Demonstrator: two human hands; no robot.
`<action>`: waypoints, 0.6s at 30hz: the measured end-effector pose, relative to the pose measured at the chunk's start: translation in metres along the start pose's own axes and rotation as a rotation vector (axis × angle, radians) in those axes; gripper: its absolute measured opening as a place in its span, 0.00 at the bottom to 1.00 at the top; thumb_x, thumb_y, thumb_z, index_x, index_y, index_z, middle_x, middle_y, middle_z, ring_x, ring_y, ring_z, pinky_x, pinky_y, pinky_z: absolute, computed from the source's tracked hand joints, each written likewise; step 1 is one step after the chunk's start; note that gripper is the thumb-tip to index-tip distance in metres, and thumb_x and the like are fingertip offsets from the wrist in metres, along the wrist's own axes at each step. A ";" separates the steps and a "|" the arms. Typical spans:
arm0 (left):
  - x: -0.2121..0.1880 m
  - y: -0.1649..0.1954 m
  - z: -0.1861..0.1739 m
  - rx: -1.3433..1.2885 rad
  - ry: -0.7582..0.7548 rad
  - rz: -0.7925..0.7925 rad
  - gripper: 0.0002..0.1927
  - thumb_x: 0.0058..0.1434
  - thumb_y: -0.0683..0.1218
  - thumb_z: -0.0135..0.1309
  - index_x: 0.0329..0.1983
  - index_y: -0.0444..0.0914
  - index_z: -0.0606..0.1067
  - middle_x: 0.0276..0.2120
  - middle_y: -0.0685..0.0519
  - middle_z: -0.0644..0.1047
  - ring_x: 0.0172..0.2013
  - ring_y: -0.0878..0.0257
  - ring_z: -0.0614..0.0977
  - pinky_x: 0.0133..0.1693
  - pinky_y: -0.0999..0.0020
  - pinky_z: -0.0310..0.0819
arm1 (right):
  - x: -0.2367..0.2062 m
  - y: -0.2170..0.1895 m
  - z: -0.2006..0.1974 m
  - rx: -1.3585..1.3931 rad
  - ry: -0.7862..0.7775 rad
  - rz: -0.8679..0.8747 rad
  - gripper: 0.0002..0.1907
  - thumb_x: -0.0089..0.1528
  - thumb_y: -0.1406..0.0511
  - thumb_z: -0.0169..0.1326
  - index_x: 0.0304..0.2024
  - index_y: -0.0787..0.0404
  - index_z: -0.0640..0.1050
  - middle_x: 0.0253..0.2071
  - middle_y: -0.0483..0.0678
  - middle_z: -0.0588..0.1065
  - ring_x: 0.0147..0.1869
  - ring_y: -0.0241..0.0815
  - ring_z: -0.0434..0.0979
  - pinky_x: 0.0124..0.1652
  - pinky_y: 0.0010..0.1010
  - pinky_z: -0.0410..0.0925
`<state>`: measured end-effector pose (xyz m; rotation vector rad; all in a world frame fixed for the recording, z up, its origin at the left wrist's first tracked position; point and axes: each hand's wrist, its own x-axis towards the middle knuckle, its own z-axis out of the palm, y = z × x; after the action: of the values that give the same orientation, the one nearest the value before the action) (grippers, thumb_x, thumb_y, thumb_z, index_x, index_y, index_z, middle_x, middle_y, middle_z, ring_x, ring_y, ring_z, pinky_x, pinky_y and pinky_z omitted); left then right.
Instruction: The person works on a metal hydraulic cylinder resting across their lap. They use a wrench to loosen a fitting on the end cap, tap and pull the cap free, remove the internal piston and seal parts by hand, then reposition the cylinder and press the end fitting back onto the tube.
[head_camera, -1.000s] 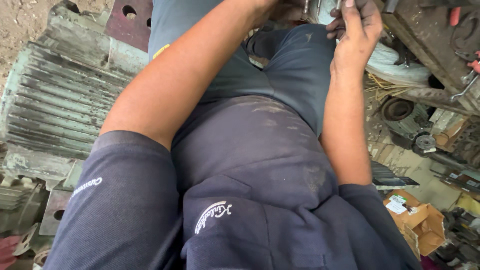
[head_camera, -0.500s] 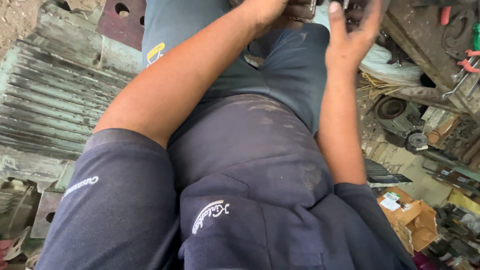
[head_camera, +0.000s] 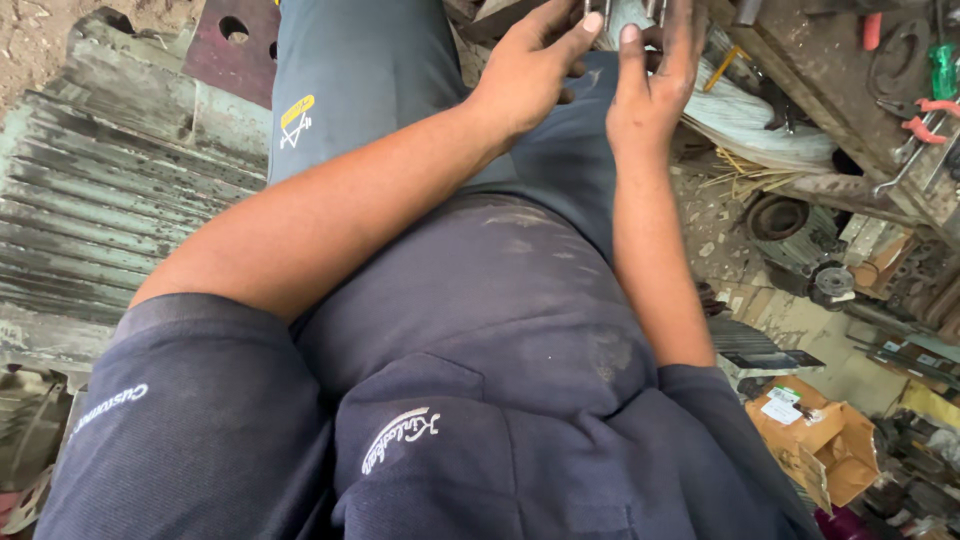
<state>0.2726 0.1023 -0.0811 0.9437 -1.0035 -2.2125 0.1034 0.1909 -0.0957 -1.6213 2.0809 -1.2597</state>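
A: Metal, thin and bright: two small rod-like pieces at the top edge of the view, cut off by the frame, exact kind not discernible. Held where?

B: Between both hands, above the lap. Left hand reaching in from the left, fingers extended toward the pieces, thumb and forefinger tips meeting at them. Whether pinched firmly or only touched: cannot tell.

A: Other hand?

B: Right hand just beside the left, palm turned inward, fingers upright and close together, tips against the same metal pieces. Grip force not visible; fingertips partly out of frame.

A: Below the grip?

B: Grey trousers and a dark blue shirt, dusty.

A: Right of the grip?

B: Pale bundled wire coil, touching nothing held. Farther right, a rusty bench with red-handled pliers and a green-handled tool. Well below, a crumpled cardboard box on the floor.

A: Left of the grip?

B: Ribbed grey motor housing, well apart from both hands
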 end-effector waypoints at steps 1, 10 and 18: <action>0.000 -0.001 -0.001 0.001 -0.016 0.023 0.28 0.66 0.57 0.53 0.65 0.41 0.70 0.50 0.56 0.80 0.39 0.66 0.80 0.37 0.68 0.80 | 0.001 -0.002 0.001 -0.010 0.005 -0.015 0.22 0.77 0.70 0.57 0.71 0.62 0.68 0.61 0.50 0.70 0.51 0.39 0.76 0.50 0.30 0.73; 0.005 -0.011 -0.009 -0.023 0.014 0.043 0.23 0.67 0.53 0.57 0.61 0.37 0.75 0.47 0.55 0.82 0.38 0.67 0.77 0.37 0.69 0.78 | 0.022 -0.028 0.000 0.185 0.065 0.049 0.09 0.74 0.70 0.53 0.56 0.68 0.76 0.42 0.47 0.75 0.39 0.37 0.72 0.41 0.30 0.70; 0.004 -0.010 -0.009 -0.018 0.040 0.008 0.24 0.67 0.54 0.57 0.61 0.37 0.76 0.41 0.56 0.81 0.35 0.69 0.76 0.34 0.73 0.77 | 0.025 -0.032 -0.002 0.149 0.053 0.004 0.04 0.75 0.71 0.54 0.51 0.67 0.76 0.40 0.46 0.74 0.36 0.37 0.72 0.39 0.28 0.67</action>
<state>0.2752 0.1012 -0.0946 0.9703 -0.9662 -2.1834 0.1148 0.1691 -0.0629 -1.5350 1.9667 -1.4337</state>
